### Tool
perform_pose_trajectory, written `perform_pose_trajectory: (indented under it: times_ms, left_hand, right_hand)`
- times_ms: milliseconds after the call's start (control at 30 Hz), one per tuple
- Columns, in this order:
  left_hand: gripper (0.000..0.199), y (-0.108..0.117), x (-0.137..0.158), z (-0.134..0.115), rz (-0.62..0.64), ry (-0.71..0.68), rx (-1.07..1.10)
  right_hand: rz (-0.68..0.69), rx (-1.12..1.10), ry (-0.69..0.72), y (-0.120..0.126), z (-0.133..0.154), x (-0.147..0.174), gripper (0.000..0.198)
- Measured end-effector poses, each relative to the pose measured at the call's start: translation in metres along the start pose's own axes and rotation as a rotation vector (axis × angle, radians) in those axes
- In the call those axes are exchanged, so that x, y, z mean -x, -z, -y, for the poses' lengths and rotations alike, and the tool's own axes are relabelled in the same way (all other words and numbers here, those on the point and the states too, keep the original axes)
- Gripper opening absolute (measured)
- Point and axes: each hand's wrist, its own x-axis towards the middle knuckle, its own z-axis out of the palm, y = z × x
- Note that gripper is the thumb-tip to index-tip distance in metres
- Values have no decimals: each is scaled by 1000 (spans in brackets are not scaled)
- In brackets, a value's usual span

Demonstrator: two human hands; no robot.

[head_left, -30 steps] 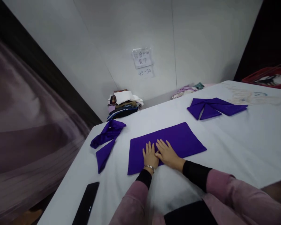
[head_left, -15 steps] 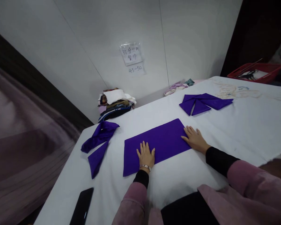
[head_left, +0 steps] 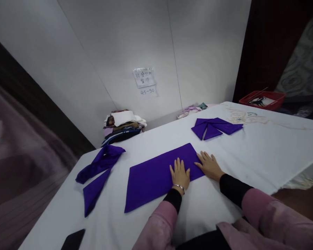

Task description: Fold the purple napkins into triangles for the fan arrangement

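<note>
A purple cloth napkin [head_left: 148, 177], folded into a flat rectangle, lies on the white-covered table [head_left: 106, 222]. My left hand [head_left: 181, 175] rests flat on it, right of its middle, fingers spread and a bracelet at the wrist. At the napkin's right end, my right hand [head_left: 210, 166] lies with fingers stretched out, the fingertips touching its edge. Farther back on the right is a purple napkin folded into pointed flaps [head_left: 214, 127]. On the left lies another purple napkin in a looped, twisted shape [head_left: 100, 173]. Neither hand grips anything.
A dark phone [head_left: 73, 239] lies at the front left. Behind the table are a stack of folded clothes [head_left: 123, 125] and a smaller cloth pile [head_left: 189, 111]. A red basket [head_left: 276, 100] with scissors stands at the back right. Written paper signs [head_left: 144, 78] hang on the wall.
My left hand has slid rightward along the napkin, closer to my right hand. My right hand stays at the right edge. The whole view has shifted, with the wall sign now lower.
</note>
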Motion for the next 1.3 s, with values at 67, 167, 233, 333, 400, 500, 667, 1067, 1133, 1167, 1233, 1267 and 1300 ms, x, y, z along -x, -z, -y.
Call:
perform_pose_trajectory:
  times_ms: [67, 167, 233, 333, 400, 500, 667, 1067, 1133, 1167, 1233, 1267, 1300]
  left_hand:
    - [57, -6, -5, -7, 9, 18, -3]
    - [62, -8, 0, 8, 34, 73, -30]
    - [64, -2, 11, 32, 42, 123, -63]
    - [64, 14, 37, 84, 55, 274, -126]
    - [63, 24, 59, 125, 52, 391, -157]
    - [62, 38, 90, 184, 45, 591, -183]
    - [65, 47, 115, 229, 81, 735, -194]
    - [50, 61, 117, 204, -109, 630, -203]
    - [51, 62, 113, 203, -101, 653, -120]
    - [52, 62, 110, 205, -99, 670, -70]
    - [55, 62, 105, 210, -90, 722, 50]
    - [56, 62, 102, 214, -78, 757, 120]
    - [56, 63, 100, 218, -60, 791, 187]
  right_hand:
    - [12, -11, -7, 1, 0, 0, 66]
    - [35, -33, -24, 3, 1, -1, 70]
    - [41, -48, -35, 4, 2, -1, 72]
    - [33, -66, -29, 3, 1, 0, 73]
    - [30, -67, -28, 1, 1, 0, 73]
    - [36, -60, -28, -1, -1, 0, 74]
    - [51, -71, -39, 0, -1, -1, 75]
    - [80, -133, -116, 22, 11, -3, 69]
    - [59, -167, -40, 30, 27, 1, 69]
    - [61, -194, 28, 33, 37, 4, 68]
    - [98, -263, 175, 37, 59, 13, 67]
    - [126, -295, 234, 37, 69, 18, 67]
    - [155, -322, 279, 36, 78, 22, 68]
